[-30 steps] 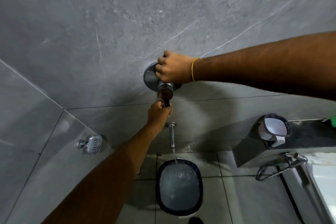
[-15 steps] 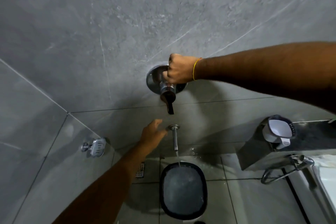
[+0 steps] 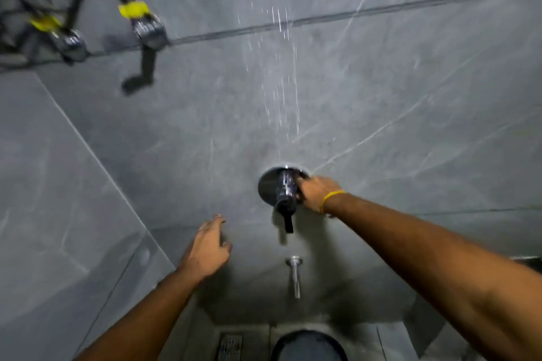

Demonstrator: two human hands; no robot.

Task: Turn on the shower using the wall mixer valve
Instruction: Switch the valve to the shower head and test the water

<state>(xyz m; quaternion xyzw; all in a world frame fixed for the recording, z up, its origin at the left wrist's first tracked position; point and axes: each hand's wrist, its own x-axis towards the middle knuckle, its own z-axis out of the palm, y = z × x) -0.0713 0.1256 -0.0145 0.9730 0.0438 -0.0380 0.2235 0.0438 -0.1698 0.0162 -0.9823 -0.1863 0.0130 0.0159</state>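
A round chrome wall mixer valve (image 3: 268, 188) sits on the grey tiled wall, its dark lever (image 3: 288, 221) hanging downward. My right hand (image 3: 318, 193), with a yellow band at the wrist, rests against the valve's right side, fingers curled on its chrome body. Streaks of falling water (image 3: 283, 61) drop from above onto the valve area. My left hand (image 3: 206, 250) hovers lower left of the valve, fingers spread, holding nothing. A chrome spout (image 3: 294, 274) juts out below the valve with no visible stream.
Two chrome wall taps with yellow tags and dark hoses (image 3: 146, 28) hang at the upper left. A dark bucket (image 3: 308, 346) stands on the floor under the spout, a floor drain (image 3: 230, 346) beside it. A side wall closes in on the left.
The view has tilted up. Water now falls from above and the spout's stream has stopped. My right hand has shifted to the valve's right side; my left hand stays away from the lever.
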